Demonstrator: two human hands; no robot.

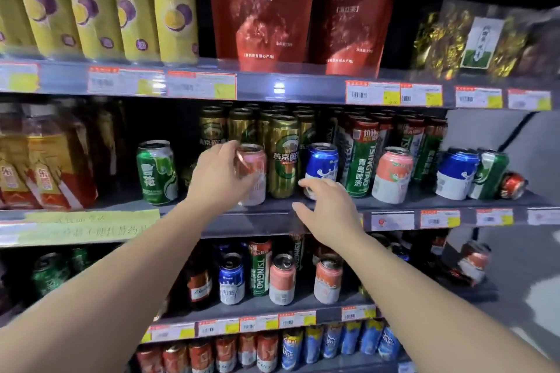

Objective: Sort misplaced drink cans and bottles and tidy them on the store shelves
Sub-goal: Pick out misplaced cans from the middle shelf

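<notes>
My left hand (219,172) grips a short pink can (257,172) standing on the middle shelf (272,215), in front of a row of tall gold beer cans (283,157). My right hand (328,209) hovers with spread fingers just below and in front of a short blue can (322,162); whether it touches that can is unclear. Farther right stand tall green Tsingtao cans (360,160), another pink can (392,174), a blue can (456,174) and a leaning green can (489,174). A green can (157,171) stands alone to the left.
A small red can (513,185) lies on its side at the shelf's right end. Amber bottles (45,160) fill the left. Yellow cans (127,3) and red tea bags (260,3) sit above; mixed cans (281,278) below, one pink can (474,260) tilted at the right.
</notes>
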